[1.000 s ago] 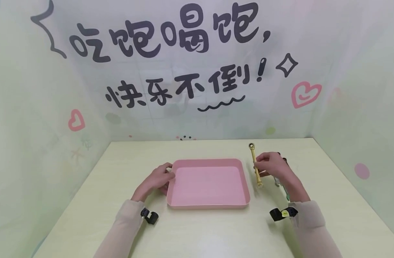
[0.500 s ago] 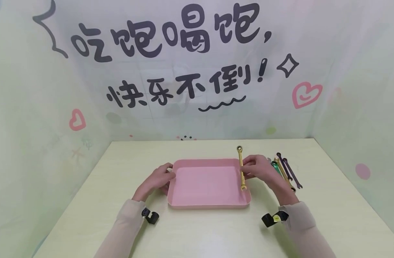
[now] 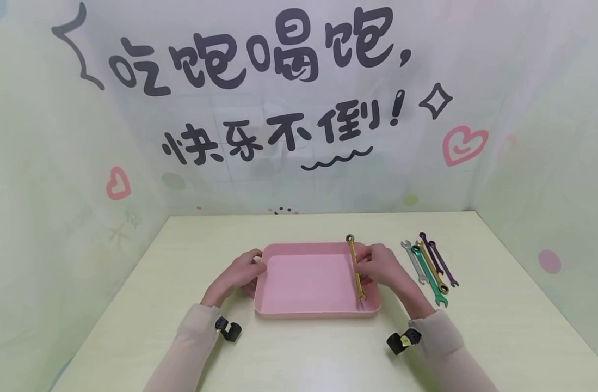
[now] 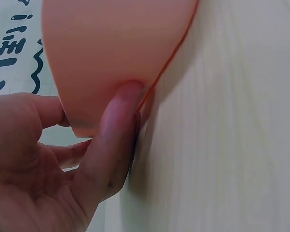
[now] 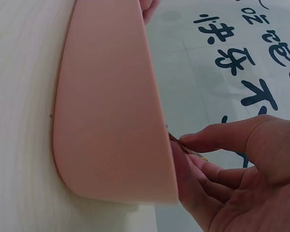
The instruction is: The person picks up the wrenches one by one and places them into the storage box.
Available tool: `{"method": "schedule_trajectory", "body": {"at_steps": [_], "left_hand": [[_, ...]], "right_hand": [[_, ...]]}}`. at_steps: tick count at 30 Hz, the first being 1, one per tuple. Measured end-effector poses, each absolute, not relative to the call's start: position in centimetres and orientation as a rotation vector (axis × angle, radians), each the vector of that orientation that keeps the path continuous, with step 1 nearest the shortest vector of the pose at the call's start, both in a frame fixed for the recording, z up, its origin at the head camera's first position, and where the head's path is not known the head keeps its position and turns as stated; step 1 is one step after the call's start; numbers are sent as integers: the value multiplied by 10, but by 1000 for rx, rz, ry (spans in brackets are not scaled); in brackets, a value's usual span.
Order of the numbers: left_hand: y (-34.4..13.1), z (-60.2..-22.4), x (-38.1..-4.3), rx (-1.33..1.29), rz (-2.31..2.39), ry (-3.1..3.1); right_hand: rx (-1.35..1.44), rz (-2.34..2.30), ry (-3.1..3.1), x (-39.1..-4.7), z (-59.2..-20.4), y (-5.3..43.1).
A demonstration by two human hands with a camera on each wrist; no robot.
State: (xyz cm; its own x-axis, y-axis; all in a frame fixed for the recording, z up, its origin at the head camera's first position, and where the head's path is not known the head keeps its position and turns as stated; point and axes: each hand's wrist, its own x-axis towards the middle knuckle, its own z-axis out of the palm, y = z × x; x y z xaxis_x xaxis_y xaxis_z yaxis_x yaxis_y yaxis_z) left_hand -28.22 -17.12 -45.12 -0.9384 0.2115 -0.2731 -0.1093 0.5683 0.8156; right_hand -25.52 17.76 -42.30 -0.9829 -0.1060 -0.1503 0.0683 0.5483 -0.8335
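Pinching the gold wrench (image 3: 358,284) with the right hand (image 3: 379,265), at the right end of the pink tray (image 3: 306,283); cannot tell about contact with its floor. From the right wrist, can see only a sliver of wrench beyond the wall. Holding the left end with the left hand (image 3: 240,273), with some fingers hidden.

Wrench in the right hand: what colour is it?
Gold; the wrench shows best in the head view.

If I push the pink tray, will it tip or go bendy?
The pink tray would probably slide rather than tip, since it's wide and low. It seems stiff: its wall shows no clear dent where the left hand grips it.
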Motion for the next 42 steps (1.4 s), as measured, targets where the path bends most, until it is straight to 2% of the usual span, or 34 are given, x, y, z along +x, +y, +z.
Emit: {"method": "schedule_trajectory", "body": {"at_steps": [12, 28, 42], "left_hand": [[-170, -451, -282, 73, 1313, 2485], [-169, -450, -284, 95, 1306, 2491], [-171, -452, -280, 98, 1305, 2495]], "right_hand": [[-24, -1061, 2863, -246, -433, 152], [-27, -862, 2952, -239, -438, 143], [-212, -994, 2908, -240, -424, 157]]}}
